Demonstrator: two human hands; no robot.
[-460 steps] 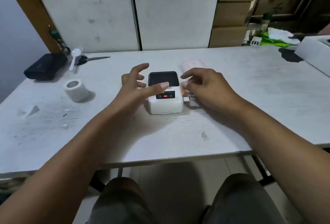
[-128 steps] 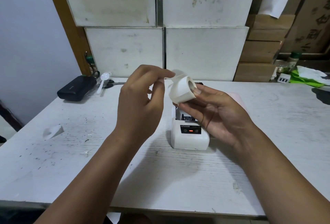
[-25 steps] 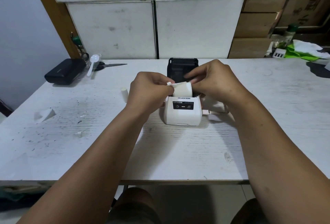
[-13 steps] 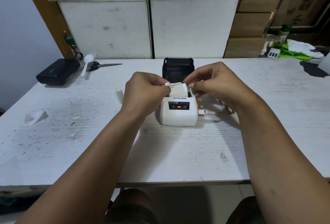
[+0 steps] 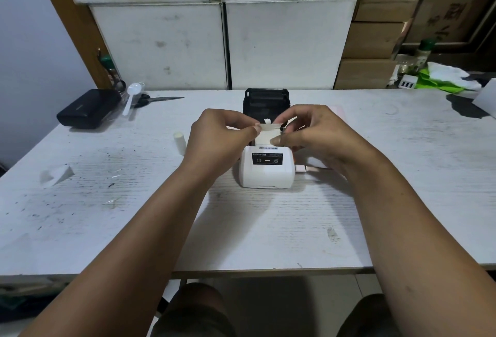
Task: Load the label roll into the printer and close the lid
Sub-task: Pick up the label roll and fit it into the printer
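The small white plastic label printer (image 5: pixel 267 166) stands on the white scratched wooden table (image 5: pixel 268 229), and its black hinged lid (image 5: pixel 265 103) is open and tilted back behind the body. The white paper label roll (image 5: pixel 268 135) is at the open bay of the printer, just above the black control panel. How deep it sits in the bay I cannot tell, because both hands cover its sides.

The left hand (image 5: pixel 217 138) pinches the left top corner of the loose paper end between thumb and forefinger. The right hand (image 5: pixel 319 132) pinches the right edge of the same paper in the same way, with the other fingers curled. So both grips are closed on the label roll, narrow and light, at its free end.

I judge that the step in hand is seating the roll and pulling its free end straight. The next move probably calls for laying this end forward over the front edge of the bay, flat and centred. Then the hands must let go and fold the black lid down until it closes
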